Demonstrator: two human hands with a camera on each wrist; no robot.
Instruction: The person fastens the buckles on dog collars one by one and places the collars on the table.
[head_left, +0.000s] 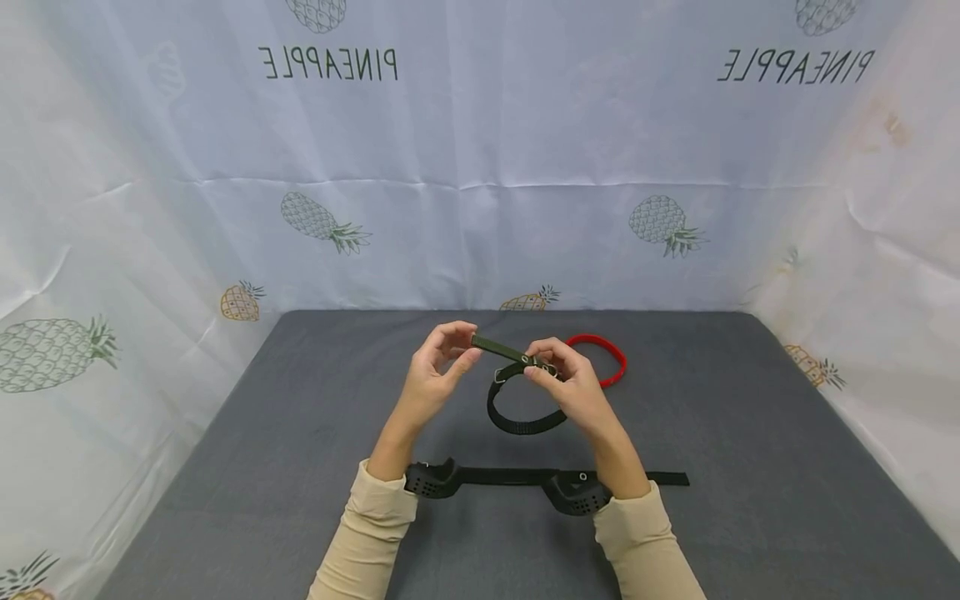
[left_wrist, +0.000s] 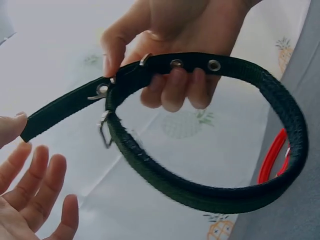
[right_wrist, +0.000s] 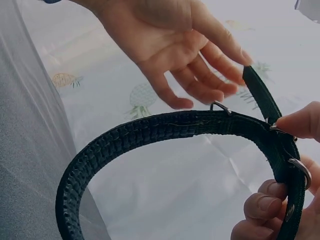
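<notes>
A dark green dog collar (head_left: 524,427), fastened into a loop, hangs between my hands above the table. My left hand (head_left: 433,371) pinches the free tip of its strap (left_wrist: 60,112) between thumb and forefinger, the other fingers spread loosely. My right hand (head_left: 576,385) holds the collar by the buckle (left_wrist: 102,90), thumb on the outside and fingertips behind the band. Metal eyelets (left_wrist: 214,65) show along the band under the right fingers. A D-ring (left_wrist: 104,130) sits just beyond the buckle. The padded loop droops below the right hand.
A red collar (head_left: 622,367) lies on the grey table (head_left: 300,433) behind the right hand. Nearer, a black strap (head_left: 502,477) with an eyelet lies across the table beneath the wrists. Black wrist-camera housings (head_left: 432,482) sit at both wrists. White pineapple-print curtains (head_left: 465,242) surround the table.
</notes>
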